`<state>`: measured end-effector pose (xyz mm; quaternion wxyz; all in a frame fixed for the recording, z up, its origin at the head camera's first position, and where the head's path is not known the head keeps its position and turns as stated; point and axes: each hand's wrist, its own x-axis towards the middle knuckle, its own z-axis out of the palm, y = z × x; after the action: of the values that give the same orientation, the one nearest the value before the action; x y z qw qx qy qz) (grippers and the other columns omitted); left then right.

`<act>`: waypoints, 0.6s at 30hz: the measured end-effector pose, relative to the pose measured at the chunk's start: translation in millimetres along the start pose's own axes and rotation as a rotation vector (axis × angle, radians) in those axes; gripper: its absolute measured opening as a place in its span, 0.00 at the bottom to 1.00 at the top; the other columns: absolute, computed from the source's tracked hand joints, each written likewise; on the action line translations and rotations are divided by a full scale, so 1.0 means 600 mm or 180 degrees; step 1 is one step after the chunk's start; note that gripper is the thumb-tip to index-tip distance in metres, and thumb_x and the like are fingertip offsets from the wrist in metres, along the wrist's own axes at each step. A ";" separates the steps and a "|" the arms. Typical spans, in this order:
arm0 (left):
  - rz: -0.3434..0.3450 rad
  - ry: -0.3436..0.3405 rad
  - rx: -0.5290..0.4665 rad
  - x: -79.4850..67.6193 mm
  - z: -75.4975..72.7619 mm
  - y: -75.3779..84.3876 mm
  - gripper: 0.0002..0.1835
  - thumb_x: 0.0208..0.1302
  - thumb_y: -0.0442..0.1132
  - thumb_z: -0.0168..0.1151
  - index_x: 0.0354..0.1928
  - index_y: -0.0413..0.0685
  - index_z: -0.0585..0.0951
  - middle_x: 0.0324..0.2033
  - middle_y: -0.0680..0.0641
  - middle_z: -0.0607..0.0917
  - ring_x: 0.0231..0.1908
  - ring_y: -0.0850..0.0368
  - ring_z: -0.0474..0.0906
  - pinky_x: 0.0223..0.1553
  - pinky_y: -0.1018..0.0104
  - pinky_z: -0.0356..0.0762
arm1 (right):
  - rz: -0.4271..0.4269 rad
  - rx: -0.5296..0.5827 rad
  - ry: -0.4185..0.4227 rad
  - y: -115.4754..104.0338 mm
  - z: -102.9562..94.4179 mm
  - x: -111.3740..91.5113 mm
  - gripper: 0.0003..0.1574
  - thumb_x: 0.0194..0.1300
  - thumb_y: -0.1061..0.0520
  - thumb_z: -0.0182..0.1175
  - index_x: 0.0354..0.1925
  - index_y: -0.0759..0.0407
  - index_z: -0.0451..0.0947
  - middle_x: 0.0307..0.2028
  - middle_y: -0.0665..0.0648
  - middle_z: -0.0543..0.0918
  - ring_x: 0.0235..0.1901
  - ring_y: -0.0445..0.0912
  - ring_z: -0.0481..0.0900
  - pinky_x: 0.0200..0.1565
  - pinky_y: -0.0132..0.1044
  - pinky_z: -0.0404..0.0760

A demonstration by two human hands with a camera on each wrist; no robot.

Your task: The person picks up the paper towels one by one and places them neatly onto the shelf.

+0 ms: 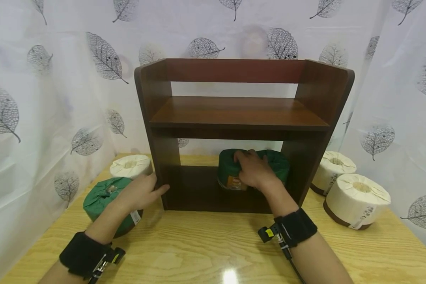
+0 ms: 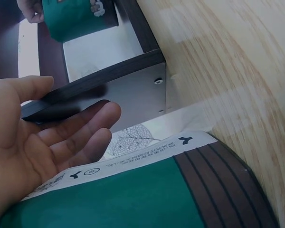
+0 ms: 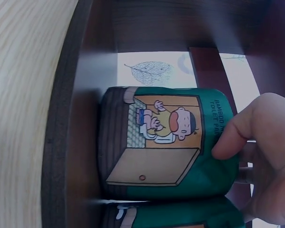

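My right hand (image 1: 253,169) grips a green-wrapped toilet roll (image 1: 228,175) on the lower board of a dark wooden shelf (image 1: 239,112). In the right wrist view its thumb presses the printed front, while the other fingers are mostly hidden behind. A second green toilet roll (image 1: 278,161) stands right beside it, partly covered by the hand. At the shelf's left side panel (image 2: 137,90), my left hand (image 1: 143,191) has its thumb on the inner side and relaxed fingers on the outer side. Another green toilet roll (image 1: 104,193) stands on the table below the left forearm.
A cream-wrapped roll (image 1: 131,165) stands behind the green one at the left. Two more cream rolls, one nearer (image 1: 358,201) and one farther back (image 1: 335,167), are right of the shelf. A leaf-print curtain (image 1: 71,98) surrounds the wooden table (image 1: 184,244).
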<state>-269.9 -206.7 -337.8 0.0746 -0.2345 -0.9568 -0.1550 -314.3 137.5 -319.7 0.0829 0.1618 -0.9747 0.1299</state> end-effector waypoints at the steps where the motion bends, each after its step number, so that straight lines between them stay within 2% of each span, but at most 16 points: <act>1: 0.0021 0.0002 -0.0016 0.000 0.000 0.000 0.23 0.66 0.52 0.50 0.40 0.35 0.75 0.13 0.52 0.70 0.13 0.62 0.67 0.20 0.63 0.70 | 0.0004 0.0004 -0.0010 0.000 -0.001 -0.001 0.24 0.56 0.64 0.48 0.51 0.47 0.65 0.56 0.54 0.73 0.64 0.53 0.53 0.57 0.72 0.46; 6: 0.0169 0.0048 -0.0256 -0.003 -0.012 0.000 0.17 0.62 0.48 0.56 0.40 0.39 0.74 0.19 0.53 0.75 0.20 0.62 0.71 0.24 0.62 0.72 | 0.0002 -0.0011 -0.0050 -0.004 -0.004 -0.004 0.24 0.55 0.65 0.46 0.51 0.49 0.66 0.54 0.55 0.74 0.63 0.54 0.54 0.57 0.72 0.47; 10: 0.0249 0.0154 -0.0348 -0.007 -0.041 -0.003 0.19 0.60 0.45 0.58 0.47 0.38 0.73 0.29 0.51 0.80 0.29 0.60 0.76 0.32 0.58 0.76 | 0.0034 0.0013 -0.0075 -0.008 -0.005 -0.005 0.24 0.56 0.64 0.46 0.53 0.50 0.66 0.55 0.57 0.73 0.63 0.55 0.53 0.57 0.71 0.46; 13: 0.0168 0.0234 -0.0275 -0.013 -0.065 -0.009 0.17 0.60 0.44 0.57 0.45 0.40 0.73 0.31 0.51 0.81 0.33 0.58 0.77 0.35 0.56 0.76 | 0.0060 0.0057 -0.0093 -0.010 -0.006 -0.005 0.25 0.57 0.64 0.47 0.54 0.51 0.65 0.56 0.57 0.72 0.64 0.56 0.52 0.57 0.72 0.44; 18: 0.0033 0.0376 -0.0130 -0.026 -0.103 -0.011 0.13 0.60 0.42 0.58 0.41 0.39 0.76 0.31 0.47 0.81 0.33 0.54 0.77 0.34 0.55 0.76 | 0.0041 0.0089 -0.0060 -0.010 -0.007 -0.005 0.25 0.56 0.65 0.46 0.54 0.52 0.66 0.56 0.58 0.73 0.63 0.56 0.53 0.57 0.73 0.44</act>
<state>-254.9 -239.5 -285.0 0.1270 -0.2314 -0.9461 -0.1877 -309.2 134.2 -314.9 0.0706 0.1579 -0.9746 0.1425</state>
